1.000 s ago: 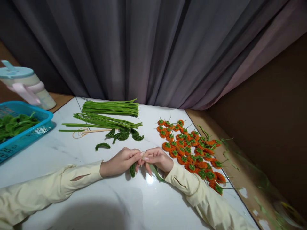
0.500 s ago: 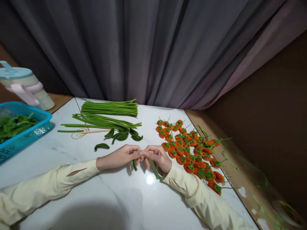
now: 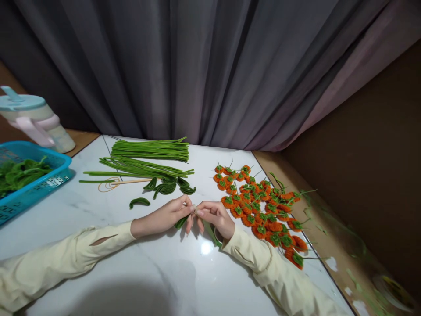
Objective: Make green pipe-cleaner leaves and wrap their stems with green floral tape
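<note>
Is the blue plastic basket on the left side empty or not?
Not empty: fuzzy green leaf-shaped pieces lie inside the basket; how full, I cannot tell.

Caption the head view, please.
Left hand and right hand meeting, dark green piece below the left, orange pieces on a white table.

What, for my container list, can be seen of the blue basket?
The blue basket looks like plastic, with a smooth rim and sides pierced by holes. It stands upright on the white table, cut off by the picture's left edge, and holds fuzzy-looking green leaf pieces. Whether it touches the cup behind is unclear.
</note>
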`<control>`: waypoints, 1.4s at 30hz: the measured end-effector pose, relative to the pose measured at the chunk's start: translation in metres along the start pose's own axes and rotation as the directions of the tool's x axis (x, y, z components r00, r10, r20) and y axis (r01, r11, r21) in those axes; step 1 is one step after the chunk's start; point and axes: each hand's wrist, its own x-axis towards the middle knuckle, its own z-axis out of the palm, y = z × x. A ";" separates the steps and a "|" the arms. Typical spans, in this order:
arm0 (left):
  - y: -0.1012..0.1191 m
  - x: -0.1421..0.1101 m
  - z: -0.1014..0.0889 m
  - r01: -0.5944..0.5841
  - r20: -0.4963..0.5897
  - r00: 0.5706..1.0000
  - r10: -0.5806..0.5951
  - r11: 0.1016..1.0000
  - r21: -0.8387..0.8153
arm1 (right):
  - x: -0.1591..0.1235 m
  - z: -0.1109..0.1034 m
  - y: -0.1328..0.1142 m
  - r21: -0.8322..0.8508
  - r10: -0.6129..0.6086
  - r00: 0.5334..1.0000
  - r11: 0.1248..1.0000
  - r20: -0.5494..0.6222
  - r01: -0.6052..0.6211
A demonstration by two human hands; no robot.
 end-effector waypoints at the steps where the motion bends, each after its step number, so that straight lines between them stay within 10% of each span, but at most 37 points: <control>1: 0.000 0.000 -0.001 -0.003 0.023 1.000 0.005 0.999 -0.052 | 0.000 0.000 0.001 -0.001 0.001 1.000 1.000 0.003 -0.001; 13: -0.005 0.010 -0.010 0.224 0.299 0.948 -0.108 0.895 -0.386 | -0.001 0.000 0.004 -0.034 0.026 0.997 0.999 0.075 -0.023; 24: 0.013 0.004 -0.015 0.120 0.150 0.979 -0.137 0.986 0.113 | -0.001 -0.002 0.005 -0.073 0.038 0.995 0.997 0.087 -0.032; 42: 0.010 0.000 -0.005 -0.023 0.080 0.997 0.004 0.969 0.245 | -0.001 0.000 -0.004 -0.050 0.047 0.998 0.998 0.040 -0.045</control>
